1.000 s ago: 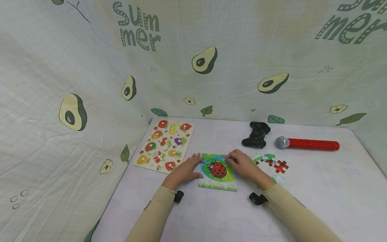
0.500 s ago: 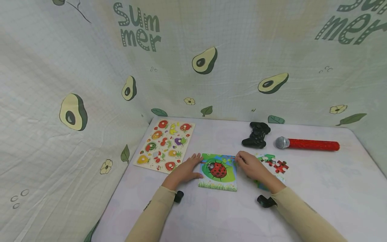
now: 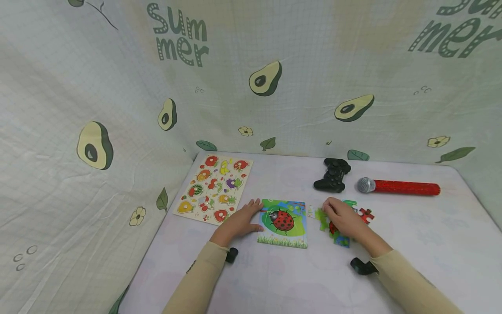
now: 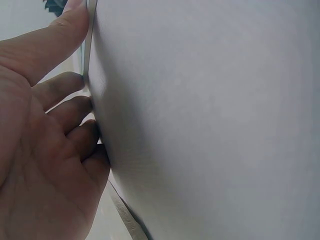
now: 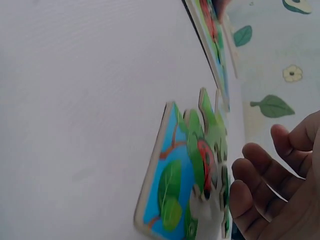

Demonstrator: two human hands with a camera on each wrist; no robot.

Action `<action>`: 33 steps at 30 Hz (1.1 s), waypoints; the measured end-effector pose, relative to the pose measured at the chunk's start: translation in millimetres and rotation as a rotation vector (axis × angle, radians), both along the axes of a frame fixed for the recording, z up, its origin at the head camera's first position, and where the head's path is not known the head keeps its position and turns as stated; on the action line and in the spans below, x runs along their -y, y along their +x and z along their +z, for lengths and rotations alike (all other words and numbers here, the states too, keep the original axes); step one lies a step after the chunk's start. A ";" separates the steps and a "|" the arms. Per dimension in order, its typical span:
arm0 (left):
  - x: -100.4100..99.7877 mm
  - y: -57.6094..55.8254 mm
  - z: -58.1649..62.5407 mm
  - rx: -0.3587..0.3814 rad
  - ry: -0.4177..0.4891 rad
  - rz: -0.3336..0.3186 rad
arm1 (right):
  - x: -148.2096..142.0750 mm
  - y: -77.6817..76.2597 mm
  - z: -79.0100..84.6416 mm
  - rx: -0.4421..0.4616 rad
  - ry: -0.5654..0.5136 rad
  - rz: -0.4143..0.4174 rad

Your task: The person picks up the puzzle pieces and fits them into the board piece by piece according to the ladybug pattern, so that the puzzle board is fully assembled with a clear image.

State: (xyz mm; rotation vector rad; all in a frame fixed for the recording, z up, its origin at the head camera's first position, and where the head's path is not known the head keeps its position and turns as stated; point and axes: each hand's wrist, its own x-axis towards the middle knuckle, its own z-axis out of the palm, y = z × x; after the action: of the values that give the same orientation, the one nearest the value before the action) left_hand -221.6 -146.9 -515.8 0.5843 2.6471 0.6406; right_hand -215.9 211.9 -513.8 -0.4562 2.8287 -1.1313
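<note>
A square ladybug jigsaw puzzle (image 3: 283,223) lies flat in the middle of the table. My left hand (image 3: 240,222) rests against its left side, fingers extended, thumb near the lower left edge. Up close in the left wrist view, the left hand (image 4: 55,130) has its thumb at the board's edge. My right hand (image 3: 347,220) is over a cluster of loose puzzle pieces (image 3: 342,240) to the right. Its fingers look loosely bent beside the pieces (image 5: 175,185) in the right wrist view, with nothing visible between them. The hand hides part of the cluster in the head view.
A fruit peg board (image 3: 215,187) lies at the back left. A black game controller (image 3: 333,175) and a red microphone (image 3: 405,187) lie behind the loose pieces. A patterned cloth (image 3: 302,117) hangs behind the table.
My right hand has moved from the puzzle's upper right corner to the loose pieces at the right, uncovering that corner. The left hand stays at the puzzle's left edge.
</note>
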 end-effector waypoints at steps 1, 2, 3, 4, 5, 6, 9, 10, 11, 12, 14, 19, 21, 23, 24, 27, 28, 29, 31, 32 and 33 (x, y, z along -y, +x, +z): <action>0.0 0.1 0.1 0.000 0.000 0.001 | -2.6 0.9 0.3 0.011 0.003 -0.006; 0.1 0.2 0.3 0.000 0.001 0.002 | -4.8 1.8 0.4 0.025 0.005 -0.014; 0.2 0.2 0.4 0.000 0.000 0.002 | -7.3 2.5 0.4 0.031 0.012 -0.019; 0.2 0.1 0.4 0.002 0.000 0.002 | -9.8 3.2 0.1 0.039 0.017 -0.026; 0.3 0.0 0.2 0.003 0.000 0.002 | -12.3 3.6 -0.6 0.049 0.024 -0.028; 0.4 -0.1 -0.1 0.003 -0.001 0.003 | -14.6 4.2 -1.2 0.052 0.031 -0.030; 0.7 -0.7 -1.4 0.003 -0.005 0.002 | -21.4 6.4 -3.1 0.045 0.064 -0.028; 0.8 -0.8 -1.7 0.003 -0.006 0.002 | -23.4 7.5 -3.3 0.046 0.072 -0.026; 0.8 -0.9 -1.9 0.003 -0.008 0.000 | -25.4 8.7 -3.3 0.043 0.077 -0.018; 0.8 -1.1 -2.1 0.004 -0.009 -0.002 | -27.3 10.2 -2.9 0.040 0.079 -0.009; 0.9 -1.2 -2.1 0.004 -0.012 -0.005 | -30.6 13.3 -2.3 0.039 0.085 0.007; 0.9 -0.9 -1.6 0.002 -0.017 -0.001 | -37.9 21.8 -0.7 0.033 0.093 0.049; 0.9 -0.8 -1.2 0.000 -0.017 0.002 | -41.0 24.9 -1.3 0.022 0.094 0.062; 0.8 -0.8 -0.8 0.000 -0.018 0.003 | -44.1 27.9 -2.1 0.002 0.102 0.088; 0.8 -0.9 -0.8 -0.001 -0.018 0.002 | -45.7 29.6 -2.7 -0.007 0.107 0.097; 0.9 -0.9 -0.9 -0.002 -0.014 0.000 | -49.6 34.4 -3.6 -0.023 0.132 0.131; 1.0 -1.0 -1.1 -0.003 -0.013 0.000 | -50.6 35.7 -3.5 -0.023 0.138 0.142; 1.0 -1.0 -1.2 -0.003 -0.013 -0.001 | -51.4 36.7 -3.5 -0.021 0.145 0.151; 1.1 -1.0 -1.5 -0.005 -0.011 -0.002 | -52.1 38.4 -2.9 -0.011 0.162 0.164; 1.1 -1.0 -1.7 -0.004 -0.011 -0.002 | -52.3 38.7 -2.7 -0.006 0.170 0.174; 1.1 -0.9 -1.9 -0.004 -0.011 -0.003 | -52.3 39.0 -2.4 -0.003 0.176 0.182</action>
State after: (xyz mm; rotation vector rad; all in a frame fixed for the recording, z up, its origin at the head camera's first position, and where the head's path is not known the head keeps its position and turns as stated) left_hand -222.5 -148.0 -517.7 0.5864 2.6515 0.6237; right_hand -176.9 264.2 -516.1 -0.6840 2.7872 -0.8415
